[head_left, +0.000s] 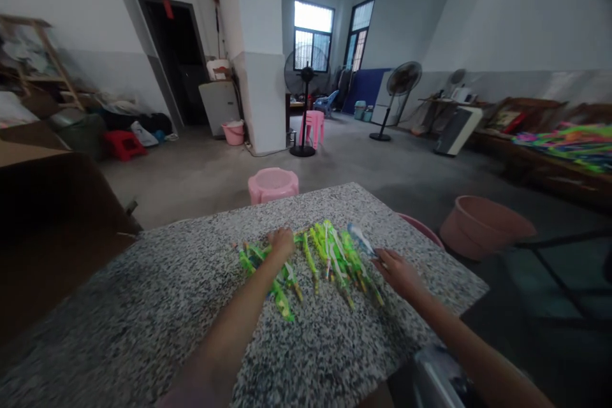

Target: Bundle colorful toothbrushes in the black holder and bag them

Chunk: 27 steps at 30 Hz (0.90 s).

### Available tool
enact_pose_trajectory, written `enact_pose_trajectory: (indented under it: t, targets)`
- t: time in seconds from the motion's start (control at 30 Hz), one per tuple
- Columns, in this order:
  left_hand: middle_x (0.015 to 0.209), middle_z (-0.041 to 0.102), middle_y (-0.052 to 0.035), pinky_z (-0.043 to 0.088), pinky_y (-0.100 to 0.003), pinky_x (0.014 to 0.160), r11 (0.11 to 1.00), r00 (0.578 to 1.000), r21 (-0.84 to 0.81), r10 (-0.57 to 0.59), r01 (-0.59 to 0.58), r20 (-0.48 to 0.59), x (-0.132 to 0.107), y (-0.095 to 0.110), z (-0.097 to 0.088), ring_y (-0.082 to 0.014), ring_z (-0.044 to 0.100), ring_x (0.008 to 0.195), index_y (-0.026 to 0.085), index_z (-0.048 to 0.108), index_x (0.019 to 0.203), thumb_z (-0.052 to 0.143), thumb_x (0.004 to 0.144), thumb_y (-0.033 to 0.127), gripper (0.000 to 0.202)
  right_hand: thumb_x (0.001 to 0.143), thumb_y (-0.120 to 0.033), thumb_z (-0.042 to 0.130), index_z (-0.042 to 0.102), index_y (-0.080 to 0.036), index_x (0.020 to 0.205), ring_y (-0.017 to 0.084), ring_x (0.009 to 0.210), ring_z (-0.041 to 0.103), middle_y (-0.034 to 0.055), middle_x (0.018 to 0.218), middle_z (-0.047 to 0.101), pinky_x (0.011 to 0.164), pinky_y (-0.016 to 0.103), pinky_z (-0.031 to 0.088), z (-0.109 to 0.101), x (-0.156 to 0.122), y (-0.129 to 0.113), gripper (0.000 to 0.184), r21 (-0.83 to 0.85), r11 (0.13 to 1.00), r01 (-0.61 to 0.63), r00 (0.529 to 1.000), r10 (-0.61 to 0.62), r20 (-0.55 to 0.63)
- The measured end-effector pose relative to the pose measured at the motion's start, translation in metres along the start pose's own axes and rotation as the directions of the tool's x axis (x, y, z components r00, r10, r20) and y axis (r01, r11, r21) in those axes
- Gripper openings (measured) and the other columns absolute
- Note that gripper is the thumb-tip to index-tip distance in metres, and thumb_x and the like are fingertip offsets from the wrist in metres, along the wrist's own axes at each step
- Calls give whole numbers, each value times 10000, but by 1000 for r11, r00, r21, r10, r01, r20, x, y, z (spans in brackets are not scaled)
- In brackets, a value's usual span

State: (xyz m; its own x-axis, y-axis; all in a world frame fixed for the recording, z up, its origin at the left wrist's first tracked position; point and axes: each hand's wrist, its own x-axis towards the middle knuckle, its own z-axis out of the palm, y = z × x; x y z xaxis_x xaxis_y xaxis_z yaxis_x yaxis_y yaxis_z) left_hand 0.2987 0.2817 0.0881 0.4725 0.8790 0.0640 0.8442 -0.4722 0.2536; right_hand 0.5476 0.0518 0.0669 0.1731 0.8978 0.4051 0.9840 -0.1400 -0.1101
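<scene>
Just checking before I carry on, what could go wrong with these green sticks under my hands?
The green plastic sticks lie loosely overlapped, so the left hand resting on them might shift or bend some. The right hand is right by a pale translucent strip, which could catch and drag neighbouring sticks across the speckled stone tabletop.

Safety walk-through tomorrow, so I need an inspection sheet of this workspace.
Surface: speckled granite slab
Job's things: bright green plastic pieces with white strips, spread across the slab; a clear-wrapped piece at their far end
Clutter: pink stool beyond the slab; salmon basin on the floor
Hands: left hand on the green pieces; right hand beside the clear-wrapped piece
Cables: thin cord at the pillar's foot
Surroundings: standing fans, concrete floor
</scene>
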Motion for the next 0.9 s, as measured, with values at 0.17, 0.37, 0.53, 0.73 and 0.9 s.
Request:
enact_pose_trajectory:
  t: [0.17,0.37,0.53,0.73,0.9]
  targets:
    - [1219,586,-159,278,-515,1083,994,989,45,104,-100,-106,-6,-17,-24,-282,512,1180,153,543,1177,461,828,105,361,915,-353,468,660,-142,872,213,745,643,116,816,680,640,271,410,3,35,-76,289,-86,944,-317,919,329,220]
    - [1193,601,-98,32,-526,1162,967,938,31,252,-252,-240,-20,-27,-50,-233,468,1199,207,527,1164,349,881,69,362,884,-354,538,551,-147,1237,206,936,609,122,1113,592,828,307,456,-3,47,-108,409,218,966,-142,987,155,-44]
    - [1175,627,-93,66,-555,1145,959,932,-182,150,-219,-331,-13,-30,-44,-244,502,1167,216,550,1133,397,807,0,420,805,-364,644,516,-217,1318,289,1173,484,128,1269,530,975,420,402,20,33,-160,549,153,974,165,981,-178,75]
    - [951,660,-63,424,-402,938,779,895,-616,-187,-117,-406,7,-55,-38,-224,607,932,195,557,1047,516,787,125,273,886,-126,456,603,-199,1199,286,1132,491,146,1216,569,953,430,381,46,22,-192,353,-75,996,40,988,-28,151]
    - [903,634,-32,479,-280,750,468,805,-849,-389,-247,-449,16,-70,-51,-158,613,788,185,499,1128,452,849,309,309,874,-201,530,639,-181,1109,265,1111,532,126,1183,604,946,364,394,39,48,-215,259,136,990,43,989,-62,137]
